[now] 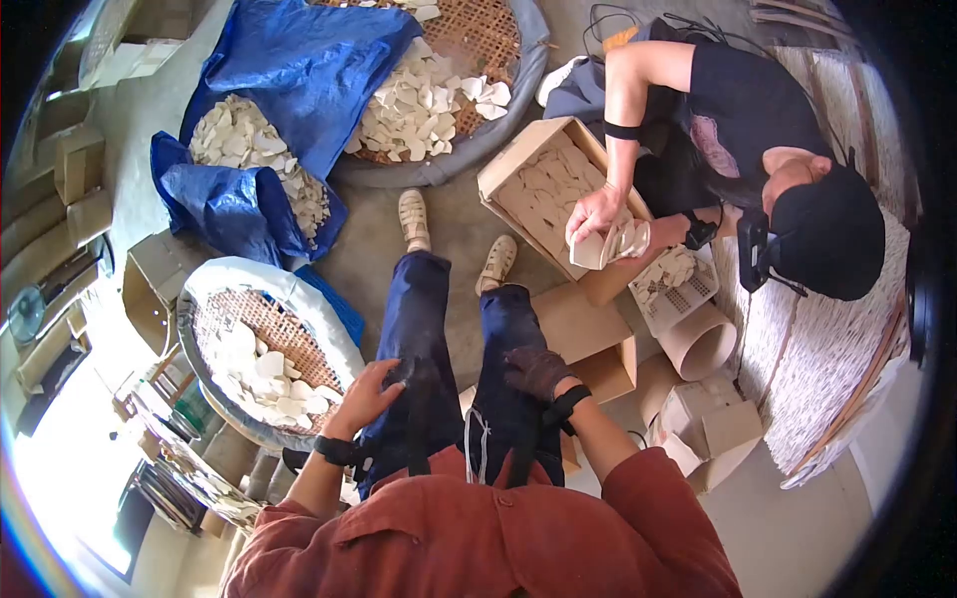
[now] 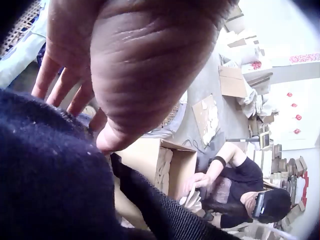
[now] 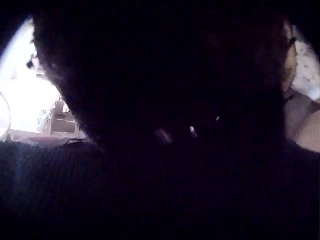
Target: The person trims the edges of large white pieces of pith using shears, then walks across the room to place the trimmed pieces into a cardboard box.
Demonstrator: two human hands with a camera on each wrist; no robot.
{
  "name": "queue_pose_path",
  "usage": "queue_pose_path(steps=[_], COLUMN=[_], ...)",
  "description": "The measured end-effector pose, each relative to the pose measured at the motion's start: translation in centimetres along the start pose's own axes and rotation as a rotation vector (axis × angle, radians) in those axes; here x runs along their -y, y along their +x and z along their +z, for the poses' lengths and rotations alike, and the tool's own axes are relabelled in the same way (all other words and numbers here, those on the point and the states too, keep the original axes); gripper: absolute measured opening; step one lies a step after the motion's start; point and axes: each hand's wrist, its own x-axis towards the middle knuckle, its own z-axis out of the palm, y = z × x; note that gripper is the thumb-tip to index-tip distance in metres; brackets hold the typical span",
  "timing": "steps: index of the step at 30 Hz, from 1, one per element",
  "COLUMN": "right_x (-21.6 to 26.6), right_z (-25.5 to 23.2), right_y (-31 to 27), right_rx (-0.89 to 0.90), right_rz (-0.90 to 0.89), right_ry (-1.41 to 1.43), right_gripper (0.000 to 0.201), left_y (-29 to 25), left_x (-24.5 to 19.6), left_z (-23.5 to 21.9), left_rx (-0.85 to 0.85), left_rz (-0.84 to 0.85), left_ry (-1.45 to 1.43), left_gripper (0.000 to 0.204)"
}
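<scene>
My bare left hand (image 1: pixel 368 397) rests on the left thigh of the dark blue trousers (image 1: pixel 411 319), its fingers relaxed and holding nothing. In the left wrist view the same hand (image 2: pixel 145 60) lies over the dark cloth (image 2: pixel 50 170) with fingers spread. My right hand (image 1: pixel 536 375), in a dark glove, rests on the other thigh in the head view, with nothing seen in it. The right wrist view is almost wholly dark, filled by the glove and cloth.
At the right, another person (image 1: pixel 758 130) holds pale flat pieces (image 1: pixel 590 249) over a cardboard box (image 1: pixel 498 179) of similar pieces. Woven trays with pale pieces (image 1: pixel 264 374) and a blue tarp (image 1: pixel 289 80) lie ahead and left. Cartons (image 1: pixel 708 429) stand at right.
</scene>
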Motion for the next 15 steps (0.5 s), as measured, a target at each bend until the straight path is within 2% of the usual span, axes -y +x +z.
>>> queue_pose_path(steps=[4,6,7,10,12,15], right_x=[2.4,2.8,3.2,4.9,7.0,3.8], right_z=[-0.4,-0.9,-0.8,-3.2,-5.4,-10.0], right_y=[2.0,4.6,5.6,7.4,8.2,11.0], right_rx=[-0.079,-0.248,-0.324,-0.721,-0.823,-0.759], right_rz=[0.000,0.027,0.044,-0.093,-0.264,-0.097], right_ry=[0.034,0.026,0.029,0.519,1.006,1.486], right_gripper=[0.043,0.039,0.037,0.027,0.022,0.015], left_y=[-0.9,-0.4,-0.3,0.3,0.8,1.7], left_x=[3.2,4.6,4.5,5.0,5.8,6.4], left_z=[-1.3,-2.5,-3.3,-5.4,-5.7,-5.3], left_rx=[0.069,0.090,0.091,0.114,0.104,0.089], left_rz=[0.061,0.085,0.038,-0.062,-0.053,0.010], left_ry=[0.046,-0.001,-0.070,-0.187,-0.163,-0.076], left_gripper=[0.044,0.044,0.045,0.045,0.044,0.044])
